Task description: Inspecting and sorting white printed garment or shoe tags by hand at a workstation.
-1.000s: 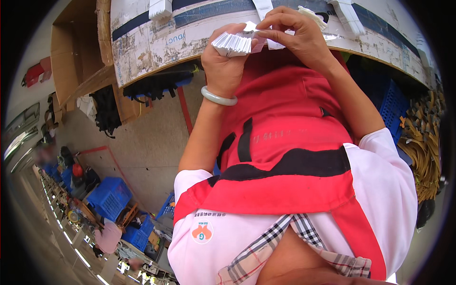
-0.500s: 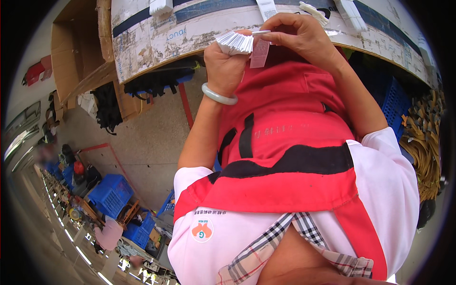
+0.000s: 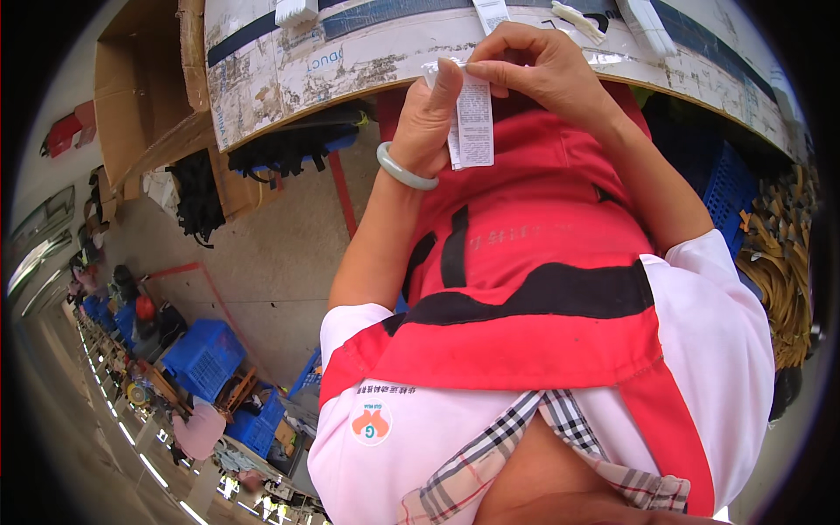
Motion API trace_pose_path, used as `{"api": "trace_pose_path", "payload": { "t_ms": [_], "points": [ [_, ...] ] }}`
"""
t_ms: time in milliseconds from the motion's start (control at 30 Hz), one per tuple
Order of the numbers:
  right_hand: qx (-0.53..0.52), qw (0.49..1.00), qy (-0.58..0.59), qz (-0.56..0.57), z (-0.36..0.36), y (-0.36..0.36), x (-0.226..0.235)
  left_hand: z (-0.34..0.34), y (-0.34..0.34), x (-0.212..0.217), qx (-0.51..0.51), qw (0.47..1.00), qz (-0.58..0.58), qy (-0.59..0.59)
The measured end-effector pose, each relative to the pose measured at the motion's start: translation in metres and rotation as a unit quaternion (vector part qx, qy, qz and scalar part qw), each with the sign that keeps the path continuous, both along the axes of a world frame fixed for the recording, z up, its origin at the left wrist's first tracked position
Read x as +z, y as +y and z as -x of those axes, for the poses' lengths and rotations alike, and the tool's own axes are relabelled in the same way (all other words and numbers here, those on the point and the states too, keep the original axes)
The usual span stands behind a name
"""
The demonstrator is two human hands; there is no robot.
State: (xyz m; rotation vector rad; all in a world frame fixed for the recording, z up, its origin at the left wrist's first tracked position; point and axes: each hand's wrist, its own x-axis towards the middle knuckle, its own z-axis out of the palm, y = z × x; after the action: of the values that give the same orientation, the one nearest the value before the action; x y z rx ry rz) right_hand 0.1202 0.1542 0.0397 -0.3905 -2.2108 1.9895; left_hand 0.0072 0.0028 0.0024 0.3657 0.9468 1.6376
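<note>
My left hand (image 3: 429, 114), with a pale green bangle (image 3: 404, 168) on the wrist, pinches the top of a small stack of white printed labels (image 3: 473, 122) between thumb and fingers. My right hand (image 3: 542, 66) grips the same labels at their upper edge, fingertips touching those of the left. The labels hang down flat in front of my red apron (image 3: 525, 262), just below the curved edge of the worn work table (image 3: 350, 61).
White label strips (image 3: 490, 13) and scraps (image 3: 577, 17) lie on the table. An open cardboard box (image 3: 144, 87) stands at the upper left, black bags (image 3: 289, 149) hang under the table, a blue crate (image 3: 726, 192) and tan straps (image 3: 779, 262) sit at right, blue crates (image 3: 201, 359) at lower left.
The fanned bundle in my left hand has been squared up. Both hands have come together and now hold the labels hanging straight down; one label was pulled down by the right hand.
</note>
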Motion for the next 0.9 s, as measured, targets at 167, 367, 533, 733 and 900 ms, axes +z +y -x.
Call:
{"api": "trace_pose_path", "payload": {
  "t_ms": [167, 367, 533, 733, 900],
  "points": [
    [-0.017, 0.999, 0.043, 0.010, 0.007, 0.012, -0.019, 0.003, -0.003, -0.003, -0.017, 0.998, 0.063, 0.027],
    [-0.155, 0.907, 0.067, -0.386, 0.031, 0.060, -0.044, -0.002, 0.005, 0.001, -0.007, 0.998, 0.059, 0.032],
    [-0.169, 0.931, 0.065, -0.317, 0.024, 0.045, -0.035, -0.001, 0.004, -0.005, 0.084, 0.970, 0.092, 0.209],
    [-0.028, 0.990, 0.078, -0.115, 0.007, 0.019, 0.007, 0.011, 0.011, -0.008, 0.201, 0.842, -0.077, 0.495],
    [-0.039, 0.993, 0.045, -0.105, 0.003, 0.017, 0.004, 0.002, 0.004, 0.003, 0.179, 0.910, 0.014, 0.373]
  ]
}}
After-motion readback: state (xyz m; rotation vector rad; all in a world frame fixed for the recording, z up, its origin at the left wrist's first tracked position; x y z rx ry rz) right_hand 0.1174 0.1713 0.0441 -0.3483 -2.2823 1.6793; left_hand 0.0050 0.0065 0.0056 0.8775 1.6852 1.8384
